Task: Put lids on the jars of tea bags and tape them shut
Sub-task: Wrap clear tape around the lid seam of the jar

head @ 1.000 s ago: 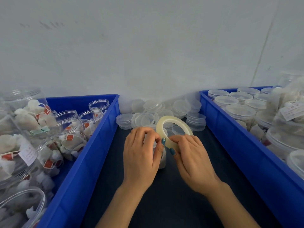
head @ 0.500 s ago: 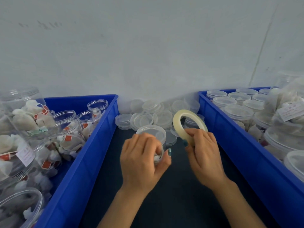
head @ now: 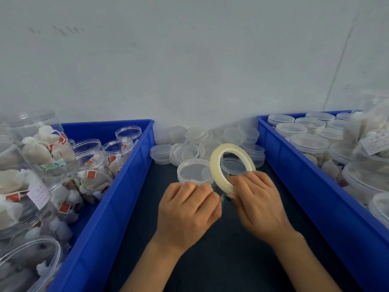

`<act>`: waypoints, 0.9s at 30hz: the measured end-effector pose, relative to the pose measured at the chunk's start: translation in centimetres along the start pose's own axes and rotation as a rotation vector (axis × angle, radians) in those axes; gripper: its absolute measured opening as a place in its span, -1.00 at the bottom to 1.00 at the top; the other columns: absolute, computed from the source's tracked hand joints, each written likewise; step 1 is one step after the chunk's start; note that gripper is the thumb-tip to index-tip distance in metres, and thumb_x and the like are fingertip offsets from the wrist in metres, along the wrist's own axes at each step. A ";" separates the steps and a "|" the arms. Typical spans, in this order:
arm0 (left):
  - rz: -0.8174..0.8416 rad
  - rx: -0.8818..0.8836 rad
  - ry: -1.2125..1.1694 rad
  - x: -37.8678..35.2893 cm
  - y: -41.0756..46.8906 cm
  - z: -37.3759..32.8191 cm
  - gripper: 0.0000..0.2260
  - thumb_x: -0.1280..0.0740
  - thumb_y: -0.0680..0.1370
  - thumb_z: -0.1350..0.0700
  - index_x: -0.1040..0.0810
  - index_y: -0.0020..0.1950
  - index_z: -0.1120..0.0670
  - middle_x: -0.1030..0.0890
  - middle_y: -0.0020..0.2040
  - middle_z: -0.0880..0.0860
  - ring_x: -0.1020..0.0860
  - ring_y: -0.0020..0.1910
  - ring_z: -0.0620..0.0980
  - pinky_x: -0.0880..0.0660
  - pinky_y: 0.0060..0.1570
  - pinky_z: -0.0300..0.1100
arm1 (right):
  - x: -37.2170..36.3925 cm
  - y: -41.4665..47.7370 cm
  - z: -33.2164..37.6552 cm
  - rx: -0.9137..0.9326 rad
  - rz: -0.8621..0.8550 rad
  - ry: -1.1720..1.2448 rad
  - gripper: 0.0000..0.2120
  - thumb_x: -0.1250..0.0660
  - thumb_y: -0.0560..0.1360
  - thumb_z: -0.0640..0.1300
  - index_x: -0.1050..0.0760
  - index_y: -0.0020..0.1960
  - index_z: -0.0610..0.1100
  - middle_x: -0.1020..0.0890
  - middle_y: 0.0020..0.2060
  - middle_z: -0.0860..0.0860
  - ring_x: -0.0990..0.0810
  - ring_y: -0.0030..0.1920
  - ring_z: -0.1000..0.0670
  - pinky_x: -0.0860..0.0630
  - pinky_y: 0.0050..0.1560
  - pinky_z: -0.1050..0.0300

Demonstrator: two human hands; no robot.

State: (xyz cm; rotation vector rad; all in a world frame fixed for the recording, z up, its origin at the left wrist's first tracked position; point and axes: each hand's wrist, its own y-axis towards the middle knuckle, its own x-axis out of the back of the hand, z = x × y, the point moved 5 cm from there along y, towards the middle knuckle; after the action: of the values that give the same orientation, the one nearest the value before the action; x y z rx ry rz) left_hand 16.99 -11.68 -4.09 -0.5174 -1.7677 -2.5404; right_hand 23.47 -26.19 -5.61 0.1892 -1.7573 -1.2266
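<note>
Fingers (head: 190, 189) of the left hand (head: 187, 211) are curled round a capped jar (head: 194, 172) at frame centre. They hide its body, and only the clear top shows above the knuckles. The right hand (head: 257, 204) pinches the lower rim of a tape roll (head: 215, 169). The roll stands on edge, tilted, just right of the jar, and overlaps its top in view.

A pale wall (head: 189, 60) runs behind everything. A blue bin (head: 117, 186) fills the lower left and holds open jars (head: 117, 148) of tea bags. Bigger jars (head: 27, 144) crowd the left edge. A second bin (head: 305, 178) on the right holds closed jars (head: 309, 143). Between the bins lies the dark desk (head: 221, 260), with both forearms over it. Loose lids (head: 185, 151) are piled at its far end against the wall, directly behind the tape roll.
</note>
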 end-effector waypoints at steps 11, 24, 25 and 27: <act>0.052 0.266 -0.047 1.2 -2.6 4.2 -0.67 -0.11 0.70 0.03 -0.54 -0.16 0.08 -0.59 -0.22 0.04 -0.40 -0.19 -0.05 -0.14 -0.12 -0.23 | 0.4 -0.9 -4.4 -0.326 -0.031 -0.075 -0.42 0.06 0.62 0.36 -0.43 -0.26 -0.04 -0.48 -0.29 0.13 -0.47 -0.20 0.00 -0.13 0.02 0.05; 0.235 0.417 -0.013 -0.8 -4.3 6.4 -0.79 -0.22 0.61 0.07 -0.58 -0.10 0.12 -0.55 -0.14 0.03 -0.47 -0.20 -0.01 -0.26 -0.18 -0.16 | -1.0 -0.2 -3.6 -0.390 0.012 -0.113 -0.60 -0.14 0.58 0.22 -0.36 -0.31 0.00 -0.43 -0.34 0.14 -0.43 -0.23 0.00 -0.16 -0.07 0.01; 0.261 0.431 -0.019 -1.3 -4.4 6.5 -0.80 -0.23 0.61 0.08 -0.58 -0.09 0.12 -0.55 -0.13 0.03 -0.48 -0.21 -0.01 -0.28 -0.20 -0.15 | -1.2 0.0 -3.6 -0.396 0.019 -0.116 -0.60 -0.14 0.57 0.23 -0.38 -0.30 0.00 -0.44 -0.33 0.13 -0.44 -0.22 0.00 -0.14 -0.06 0.02; 0.327 0.483 -0.042 -2.1 -4.4 6.7 -0.86 -0.28 0.60 0.12 -0.59 -0.07 0.13 -0.54 -0.13 0.04 -0.48 -0.23 -0.01 -0.34 -0.25 -0.13 | -1.7 0.3 -3.6 -0.405 0.030 -0.117 -0.58 -0.11 0.57 0.27 -0.42 -0.28 -0.01 -0.46 -0.31 0.13 -0.45 -0.19 0.00 -0.12 -0.05 0.03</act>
State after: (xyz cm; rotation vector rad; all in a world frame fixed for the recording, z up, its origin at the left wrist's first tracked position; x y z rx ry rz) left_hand 19.91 -4.40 -6.58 -0.7567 -2.0156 -1.8215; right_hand 27.22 -27.43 -6.25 -0.1479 -1.5616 -1.5667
